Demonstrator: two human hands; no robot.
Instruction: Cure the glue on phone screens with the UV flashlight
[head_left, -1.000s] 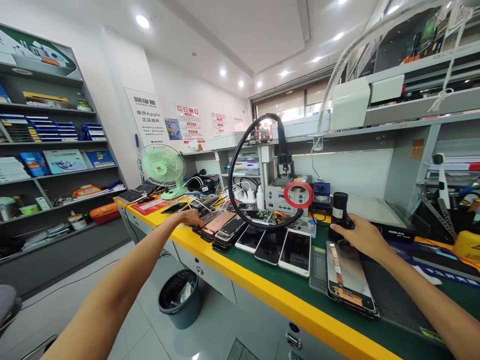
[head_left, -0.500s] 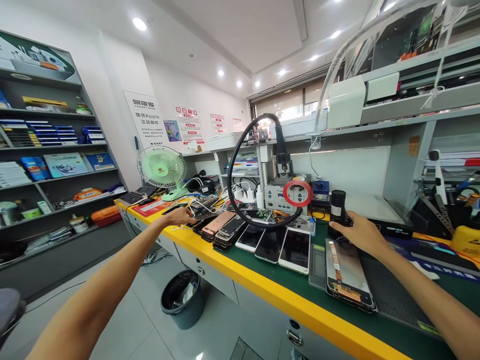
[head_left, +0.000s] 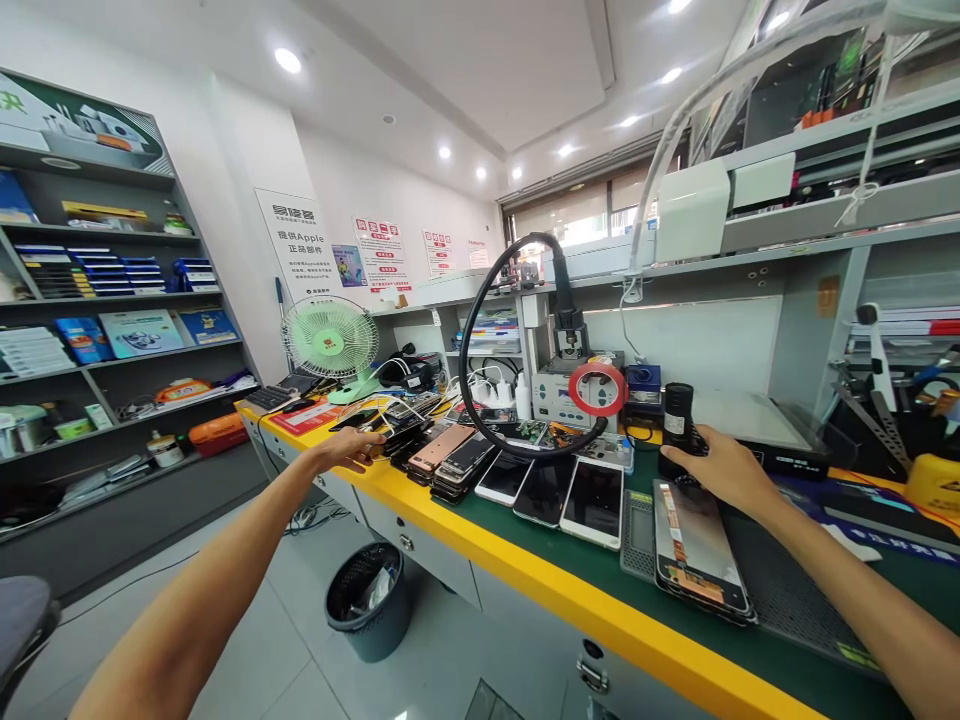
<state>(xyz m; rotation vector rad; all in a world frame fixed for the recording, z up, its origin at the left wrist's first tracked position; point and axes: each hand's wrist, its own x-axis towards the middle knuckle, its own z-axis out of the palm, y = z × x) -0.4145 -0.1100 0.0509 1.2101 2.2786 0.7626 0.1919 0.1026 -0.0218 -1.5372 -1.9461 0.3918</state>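
Note:
My left hand (head_left: 349,450) is at the left end of a row of phone stacks, its fingers apart and the fingertips at the edge of a dark phone (head_left: 403,438). Beside it lie a rose-gold phone (head_left: 441,448) and a stack of dark phones (head_left: 461,462). My right hand (head_left: 720,465) is closed round the lower part of an upright black cylinder (head_left: 678,418) with a white label. Just in front of that hand, a phone screen assembly (head_left: 697,545) with an exposed ribbon cable tops a small stack on a grey perforated mat (head_left: 795,600).
Three phones lie side by side, the nearest a white-framed phone (head_left: 592,502). Behind them, a black hose (head_left: 466,350) loops in front of a control box holding red tape (head_left: 598,388). A green fan (head_left: 330,338) stands at the far left; a bin (head_left: 367,615) is on the floor.
My left hand has drawn back a little, left and toward me, from the dark phone, its fingers now more spread. My right hand stays on the black cylinder. The view has shifted slightly.

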